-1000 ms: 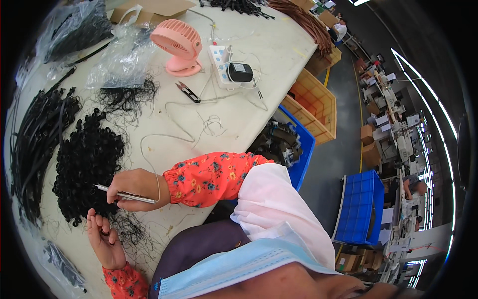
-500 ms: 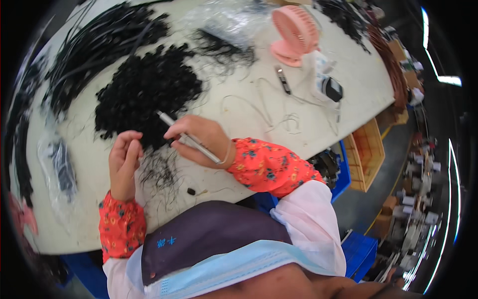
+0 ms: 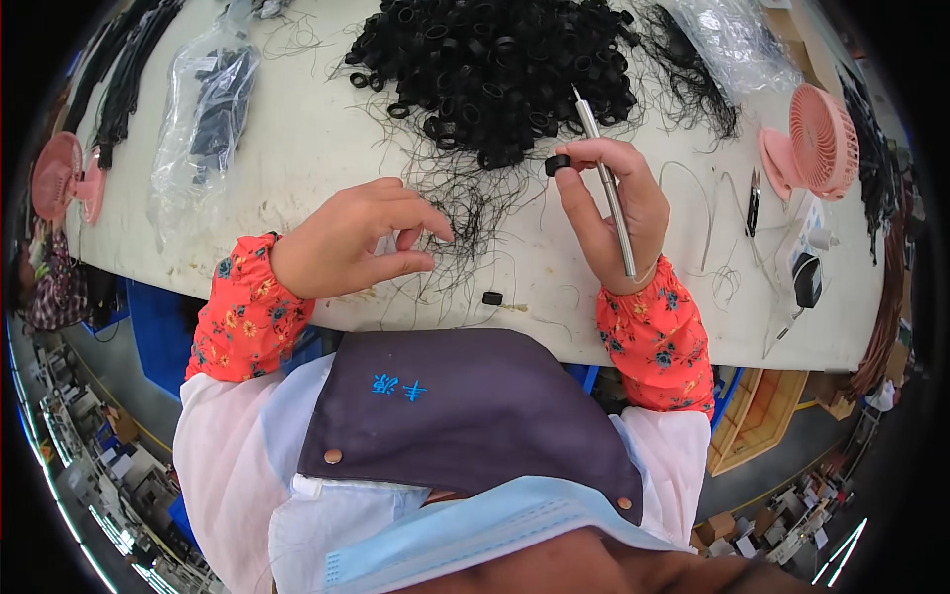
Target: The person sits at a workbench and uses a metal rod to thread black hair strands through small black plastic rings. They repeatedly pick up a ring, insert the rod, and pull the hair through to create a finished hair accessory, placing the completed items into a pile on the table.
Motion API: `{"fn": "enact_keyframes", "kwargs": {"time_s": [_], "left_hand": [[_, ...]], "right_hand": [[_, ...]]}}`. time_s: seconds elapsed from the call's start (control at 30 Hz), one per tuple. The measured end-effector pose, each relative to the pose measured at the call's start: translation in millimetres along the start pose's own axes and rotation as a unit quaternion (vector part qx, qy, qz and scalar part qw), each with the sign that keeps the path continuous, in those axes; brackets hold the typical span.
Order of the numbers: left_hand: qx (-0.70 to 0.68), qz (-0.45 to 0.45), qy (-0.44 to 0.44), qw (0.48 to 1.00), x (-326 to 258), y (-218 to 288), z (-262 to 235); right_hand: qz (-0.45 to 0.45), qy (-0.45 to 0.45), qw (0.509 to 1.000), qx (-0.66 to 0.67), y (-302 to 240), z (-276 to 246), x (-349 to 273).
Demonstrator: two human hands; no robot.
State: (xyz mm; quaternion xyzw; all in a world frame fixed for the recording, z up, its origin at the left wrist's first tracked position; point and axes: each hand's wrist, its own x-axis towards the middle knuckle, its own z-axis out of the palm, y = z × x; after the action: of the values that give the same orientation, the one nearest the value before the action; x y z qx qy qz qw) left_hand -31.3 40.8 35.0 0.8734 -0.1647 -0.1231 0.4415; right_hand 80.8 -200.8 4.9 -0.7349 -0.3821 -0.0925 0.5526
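Note:
My right hand (image 3: 621,220) pinches a small black ring (image 3: 557,165) between thumb and forefinger. Held in the same hand is a slim silver pen-like tool (image 3: 587,117), its pointed tip toward the far side. My left hand (image 3: 346,238) hovers over the near left of the table, thumb and forefinger apart, with nothing visible between them. Beyond both hands lies a heap of black rings (image 3: 495,69). Thin black trimmings (image 3: 465,213) are scattered between the hands. Near the table's front edge rests a single black piece (image 3: 492,298).
On the white table (image 3: 327,129), a clear plastic bag (image 3: 208,119) with dark contents lies left. A pink fan (image 3: 823,144) and small snips (image 3: 754,203) are at right. Another pink fan (image 3: 64,176) stands far left. A wooden crate (image 3: 757,421) is below the right edge.
The view has shifted, with the heap now farther ahead. My hands have moved apart; the right one now holds up a black ring beside the tool. The left has turned its fingers rightward.

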Motion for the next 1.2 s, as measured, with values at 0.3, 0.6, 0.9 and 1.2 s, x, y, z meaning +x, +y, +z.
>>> {"fn": "enact_keyframes", "kwargs": {"time_s": [0.3,0.6,0.9,1.2], "left_hand": [[0.114,0.149,-0.012,0.982,12.3,0.0,61.6],[-0.368,-0.029,0.004,0.929,21.3,-1.2,38.2],[-0.61,-0.128,0.058,0.78,46.0,-8.4,16.4],[-0.373,-0.014,0.238,0.897,61.1,-2.8,30.9]], "right_hand": [[0.011,-0.001,1.0,0.011,0.5,0.1,0.2],[0.033,-0.008,0.999,0.027,-4.8,2.1,0.3],[0.033,-0.015,0.999,0.037,-3.6,2.3,-1.5],[-0.031,-0.027,0.999,-0.019,-4.1,2.9,-0.6]]}}
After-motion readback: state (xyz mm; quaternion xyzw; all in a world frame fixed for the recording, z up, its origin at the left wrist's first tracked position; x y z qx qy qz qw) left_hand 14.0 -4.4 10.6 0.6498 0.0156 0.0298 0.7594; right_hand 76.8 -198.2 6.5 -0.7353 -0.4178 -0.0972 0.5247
